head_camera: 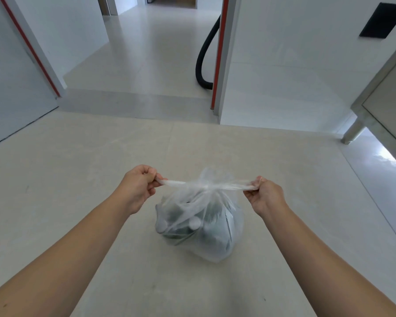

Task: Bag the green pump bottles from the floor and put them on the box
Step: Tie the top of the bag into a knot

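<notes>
A translucent white plastic bag [215,236] stands on the pale tiled floor in the lower middle of the head view. Dark green pump bottles [181,227] with white caps show dimly through its film. The bag's two top ends are pulled out sideways into taut strips that cross at a knot above the bottles. My left hand [138,187] pinches the left strip. My right hand [264,193] pinches the right strip. Both hands sit level with the knot, one on each side. No box is in view.
A black hose [204,56] curves down by a red-edged door frame [218,53] ahead. A low step [133,101] crosses the floor toward a corridor. A metal cabinet on a leg [354,130] stands at the right. A grey door [12,83] is at the left.
</notes>
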